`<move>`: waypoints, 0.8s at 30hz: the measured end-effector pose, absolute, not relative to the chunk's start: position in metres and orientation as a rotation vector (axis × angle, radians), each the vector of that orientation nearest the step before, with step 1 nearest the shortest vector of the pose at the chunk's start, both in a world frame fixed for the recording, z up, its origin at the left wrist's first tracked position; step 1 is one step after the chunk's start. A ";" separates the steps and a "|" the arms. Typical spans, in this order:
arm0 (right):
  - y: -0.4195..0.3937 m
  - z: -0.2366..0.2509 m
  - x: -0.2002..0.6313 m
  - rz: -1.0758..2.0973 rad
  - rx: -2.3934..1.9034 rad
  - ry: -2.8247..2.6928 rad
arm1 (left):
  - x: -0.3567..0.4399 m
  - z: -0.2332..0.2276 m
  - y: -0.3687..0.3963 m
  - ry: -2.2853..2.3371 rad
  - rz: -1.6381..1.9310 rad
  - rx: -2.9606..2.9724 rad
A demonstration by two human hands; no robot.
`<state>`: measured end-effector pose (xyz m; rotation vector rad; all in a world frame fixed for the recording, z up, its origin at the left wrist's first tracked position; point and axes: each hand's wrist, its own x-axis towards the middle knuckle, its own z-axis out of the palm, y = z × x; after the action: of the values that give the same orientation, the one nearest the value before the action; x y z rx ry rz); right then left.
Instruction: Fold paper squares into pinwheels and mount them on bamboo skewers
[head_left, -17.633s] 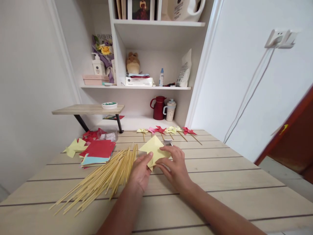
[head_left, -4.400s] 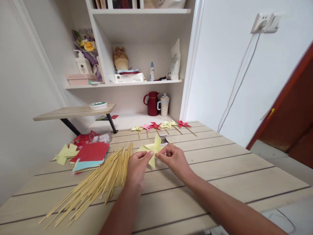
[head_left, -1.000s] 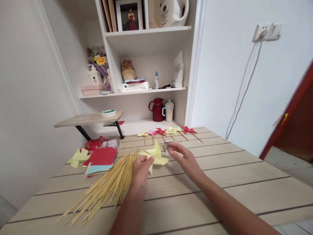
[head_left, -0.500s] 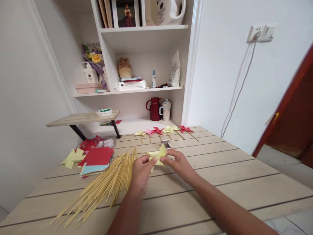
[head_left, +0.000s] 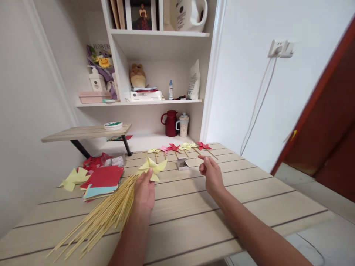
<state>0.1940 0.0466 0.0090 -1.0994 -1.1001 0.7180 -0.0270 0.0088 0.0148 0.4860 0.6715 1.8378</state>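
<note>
I face a white built-in shelving unit (head_left: 161, 33) with several compartments. The plain wall on my left (head_left: 24, 111) looks greyish; the white wall on my right (head_left: 235, 74) catches brighter, cooler light and carries a socket (head_left: 275, 48) beside a switch (head_left: 288, 50), with cords (head_left: 259, 105) hanging below. Before me stretches a wood-plank table (head_left: 199, 229) with dark seams; a black-legged riser shelf (head_left: 77, 134) stands at far left. Beyond, to my right, are pale flooring (head_left: 294, 175) and a reddish-brown door (head_left: 321, 125).

Head view, worn on the head | from above the near side of the bench (head_left: 180, 214) | faces forward and down across it | close over the bench; shelves (head_left: 158, 33) farther off, behind it
</note>
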 end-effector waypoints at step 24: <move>0.127 0.021 0.178 -0.159 -1.668 -2.326 | -0.017 0.005 0.011 0.825 1.754 0.329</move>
<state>0.1784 0.1270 0.0207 -1.6683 -2.3264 -0.1590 -0.0172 0.0112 0.0049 0.3291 0.8249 1.7536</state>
